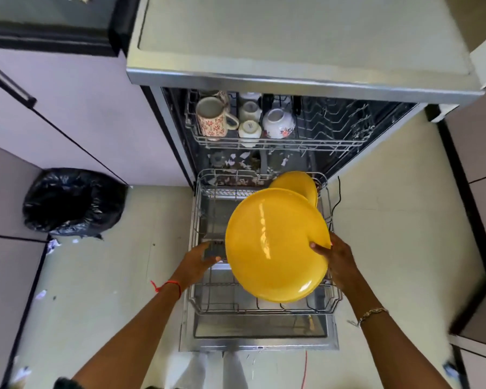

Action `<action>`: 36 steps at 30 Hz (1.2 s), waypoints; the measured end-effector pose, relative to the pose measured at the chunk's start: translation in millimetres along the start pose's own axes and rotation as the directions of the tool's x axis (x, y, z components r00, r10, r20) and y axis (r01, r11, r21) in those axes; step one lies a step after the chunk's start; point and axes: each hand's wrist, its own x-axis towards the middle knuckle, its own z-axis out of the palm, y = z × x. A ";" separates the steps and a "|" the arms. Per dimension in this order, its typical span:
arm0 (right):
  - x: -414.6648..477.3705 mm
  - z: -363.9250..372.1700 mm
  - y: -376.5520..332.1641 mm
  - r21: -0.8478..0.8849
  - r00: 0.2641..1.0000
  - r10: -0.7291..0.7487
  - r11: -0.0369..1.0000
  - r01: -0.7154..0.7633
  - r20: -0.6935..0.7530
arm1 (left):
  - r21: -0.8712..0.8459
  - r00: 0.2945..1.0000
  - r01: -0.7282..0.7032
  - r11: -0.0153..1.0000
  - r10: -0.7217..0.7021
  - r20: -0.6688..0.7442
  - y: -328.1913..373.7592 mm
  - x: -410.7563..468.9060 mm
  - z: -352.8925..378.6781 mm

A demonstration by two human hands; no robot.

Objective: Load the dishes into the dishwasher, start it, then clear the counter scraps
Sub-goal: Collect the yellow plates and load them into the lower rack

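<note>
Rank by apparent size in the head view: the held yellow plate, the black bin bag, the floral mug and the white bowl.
1. yellow plate, though it is held nearest the camera, which flatters it.
2. black bin bag.
3. floral mug and white bowl: too alike to rank.

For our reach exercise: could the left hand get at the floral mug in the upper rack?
Probably yes: the floral mug lies uncovered at the upper rack's left; the left hand must first release the grey piece it holds.
</note>
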 end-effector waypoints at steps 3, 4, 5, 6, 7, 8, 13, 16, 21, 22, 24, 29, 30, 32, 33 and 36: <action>10.8 -10.6 9.3 -0.009 0.998 0.004 1.000 -0.005 -0.063 | 0.089 0.997 0.065 0.994 -0.067 0.028 -12.3 5.5 8.5; 13.1 -14.3 11.6 0.000 0.996 -0.002 1.000 0.002 -0.090 | 0.108 0.996 0.073 0.991 -0.077 0.035 -16.9 8.4 11.1; 14.2 -18.2 13.8 0.019 0.993 -0.006 1.000 0.008 -0.116 | 0.124 0.995 0.089 0.988 -0.094 0.034 -21.4 11.6 13.7; 14.5 -22.5 16.4 0.052 0.991 -0.001 0.999 0.008 -0.136 | 0.140 0.992 0.112 0.984 -0.118 0.035 -25.2 13.7 15.5; 13.6 -27.1 18.4 0.088 0.989 0.013 0.996 0.001 -0.150 | 0.162 0.990 0.132 0.978 -0.139 0.035 -30.4 16.6 17.6; 12.2 -32.5 21.4 0.117 0.987 0.028 0.993 -0.009 -0.161 | 0.189 0.989 0.128 0.974 -0.140 0.052 -31.0 17.0 18.4; -3.8 -60.9 34.0 0.172 0.969 0.046 0.985 -0.004 -0.242 | 0.251 0.990 0.084 0.964 -0.110 0.089 -33.5 18.4 25.3; -18.5 -79.7 42.4 0.208 0.953 0.056 0.978 0.007 -0.298 | 0.300 0.990 0.037 0.953 -0.076 0.122 -24.8 13.2 32.8; -32.3 -107.8 51.1 0.254 0.919 0.066 0.967 0.038 -0.388 | 0.364 0.981 -0.074 0.929 0.002 0.193 -16.8 5.5 60.1; -30.7 -112.1 52.0 0.260 0.912 0.070 0.965 0.041 -0.404 | 0.389 0.979 -0.098 0.916 0.019 0.202 -15.6 4.3 68.0; -23.3 -122.0 52.5 0.279 0.899 0.074 0.959 0.055 -0.432 | 0.424 0.977 -0.146 0.894 0.063 0.204 -13.5 5.6 86.5; 14.2 -143.3 50.9 0.310 0.882 0.079 0.947 0.079 -0.465 | 0.480 0.972 -0.186 0.857 0.089 0.218 -11.9 16.0 135.0; 25.5 -147.4 49.9 0.311 0.886 0.072 0.947 0.084 -0.458 | 0.496 0.974 -0.179 0.850 0.081 0.213 -12.3 19.2 146.7; 47.3 -153.0 48.4 0.315 0.898 0.064 0.945 0.085 -0.434 | 0.526 0.976 -0.171 0.833 0.071 0.205 -14.8 24.4 168.4; 60.0 -156.9 47.6 0.323 0.906 0.067 0.943 0.079 -0.418 | 0.531 0.978 -0.164 0.831 0.067 0.197 -16.4 28.9 182.4; 97.2 -165.7 42.0 0.313 0.935 0.035 0.946 0.084 -0.354 | 0.547 0.983 -0.126 0.828 0.030 0.181 -16.6 41.5 223.2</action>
